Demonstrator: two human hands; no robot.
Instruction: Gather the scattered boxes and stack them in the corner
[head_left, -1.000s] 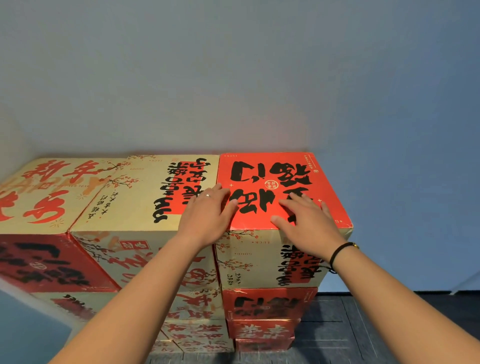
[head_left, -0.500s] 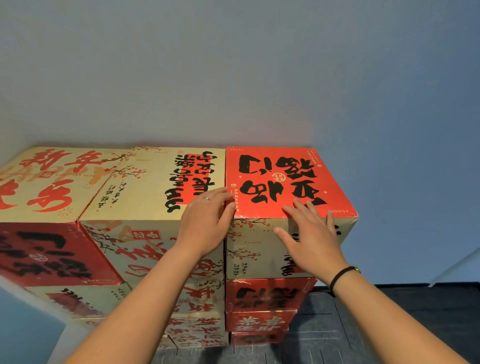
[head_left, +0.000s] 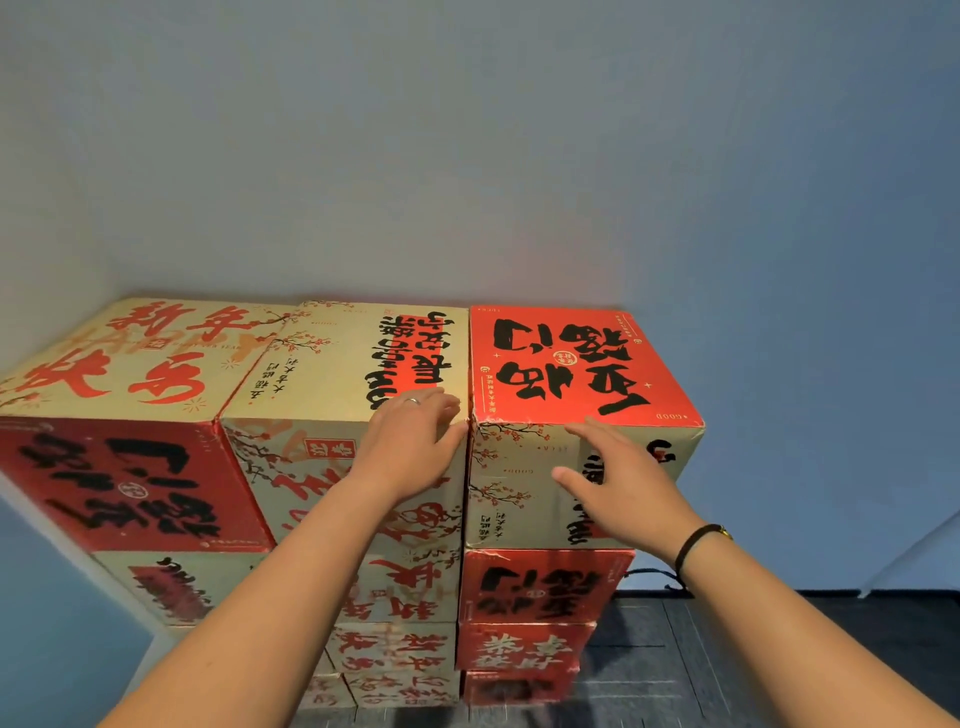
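Top red box (head_left: 571, 364) sits on the right stack by the wall corner — both hands flat: left hand (head_left: 410, 447) steadies the neighbouring cream box (head_left: 332, 369), right hand (head_left: 618, 483) presses its front face, prob. squaring it.

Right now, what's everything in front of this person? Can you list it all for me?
red-topped box: one, red top with black lettering and cream sides, top of the right-hand stack.
cream-topped boxes: two, cream with red and black lettering, top of the middle and left stacks, side by side.
lower boxes: several, red and cream, stacked under the top ones; exact count unclear.
wall: pale grey-blue, behind the stacks.
floor: dark, at lower right.
bracelet: one, black, on the right wrist.
ring: one, silver, on a left finger.
left hand: rests on the front top edge of the middle cream-topped box.
right hand: fingers straight, at the red-topped box's front face.
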